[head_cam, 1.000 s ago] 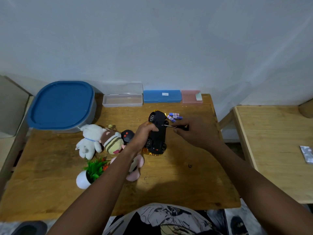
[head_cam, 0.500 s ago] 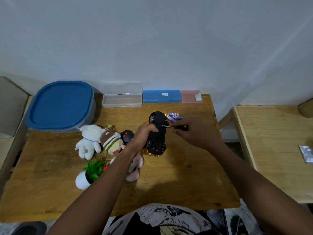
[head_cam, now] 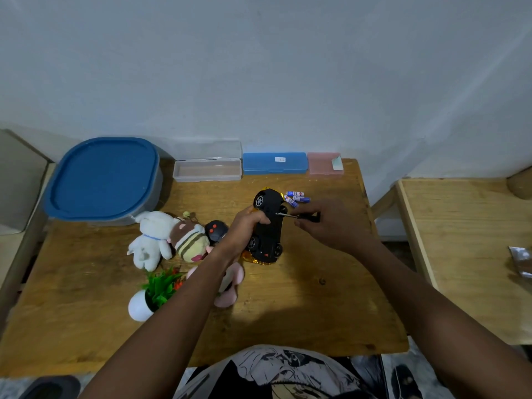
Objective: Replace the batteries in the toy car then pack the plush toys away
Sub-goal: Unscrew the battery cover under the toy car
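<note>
I record the toy car (head_cam: 267,226) turned underside up, black chassis and wheels facing the camera, its yellow body showing only at the near and far ends. It sits a little right of the centre of the wooden table (head_cam: 302,298), the near end touching the tabletop.

My left hand (head_cam: 250,226) is clamped around the car's left flank, fingers curled over the chassis edge. My right hand (head_cam: 331,223) grips a small screwdriver (head_cam: 299,216) by its dark handle; the metal shaft points left and its tip meets the chassis near the far right wheel. I cannot tell whether the tip sits in a screw.

Three small batteries (head_cam: 296,196), blue and white, lie loose on the table just beyond the car's far end, close together.

To the left of the car, partly behind my left forearm, sits a black remote control (head_cam: 215,230) with red buttons. Touching it on the left is a brown-and-cream striped bee plush (head_cam: 188,240), and against that a white rabbit plush (head_cam: 149,240). A pink plush (head_cam: 230,286) lies under my left forearm, mostly hidden. Just beside it stands a small artificial plant (head_cam: 157,292) in a white pot.

Along the far edge, against the wall, from left: a large grey tub with a blue lid (head_cam: 103,178), closed; a clear plastic case (head_cam: 207,169), lid open; a blue case (head_cam: 273,163), shut; a pink case (head_cam: 324,163), shut.
</note>
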